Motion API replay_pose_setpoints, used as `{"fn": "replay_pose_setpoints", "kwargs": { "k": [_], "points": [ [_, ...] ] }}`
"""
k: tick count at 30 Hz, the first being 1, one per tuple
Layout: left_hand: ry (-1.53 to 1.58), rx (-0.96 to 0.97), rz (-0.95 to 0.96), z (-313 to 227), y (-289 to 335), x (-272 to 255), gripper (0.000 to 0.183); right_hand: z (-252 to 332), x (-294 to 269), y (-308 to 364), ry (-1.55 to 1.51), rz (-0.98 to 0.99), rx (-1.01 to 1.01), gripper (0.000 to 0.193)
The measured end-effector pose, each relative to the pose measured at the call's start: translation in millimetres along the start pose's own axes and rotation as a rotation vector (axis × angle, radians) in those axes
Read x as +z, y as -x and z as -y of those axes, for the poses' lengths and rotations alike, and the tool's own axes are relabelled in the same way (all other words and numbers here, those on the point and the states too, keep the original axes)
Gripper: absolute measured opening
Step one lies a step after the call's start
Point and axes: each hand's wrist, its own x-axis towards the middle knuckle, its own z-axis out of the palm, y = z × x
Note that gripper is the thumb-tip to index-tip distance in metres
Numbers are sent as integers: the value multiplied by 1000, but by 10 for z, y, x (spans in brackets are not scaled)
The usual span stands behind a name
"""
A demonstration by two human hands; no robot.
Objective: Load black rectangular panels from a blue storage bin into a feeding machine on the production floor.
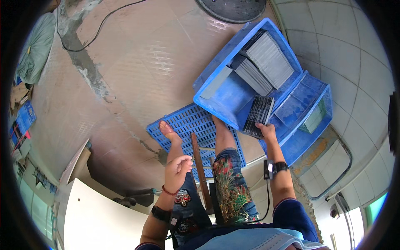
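My right hand (266, 130) grips the near end of a stack of thin dark rectangular plates (258, 112) with light edges. That stack is tilted at the near right side of a blue plastic crate (212, 110). Farther inside, a row of grey plates (254, 76) leans beside a larger block of light grey plates (271, 58). My left hand (178, 170) hovers over my leg, well apart from the crate. Its fingers are loosely curled, the thumb stands off from them, and nothing shows between them.
Against the crate's right side stands a second blue crate (302, 102). A blue slatted plastic mat (187, 121) lies under my feet, with a wooden bar (199, 166) between my legs. A white panel (100, 212) stands at the lower left. A black cable (98, 31) crosses the floor.
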Motion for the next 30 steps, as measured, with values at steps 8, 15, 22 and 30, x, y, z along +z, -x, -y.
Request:
{"fn": "replay_pose_setpoints", "kwargs": {
  "k": [8,15,22,30],
  "points": [
    [73,114,53,53,-255,299,26,70,-78,1175,-364,428,-198,29],
    [315,90,96,-61,-457,478,35,443,519,1838,-319,894,-307,30],
    [568,-101,105,507,-461,127,39,419,764,1992,-174,838,-536,39],
    [646,-67,148,451,-511,128,52,432,738,1984,-13,919,-530,50]
  ]
}}
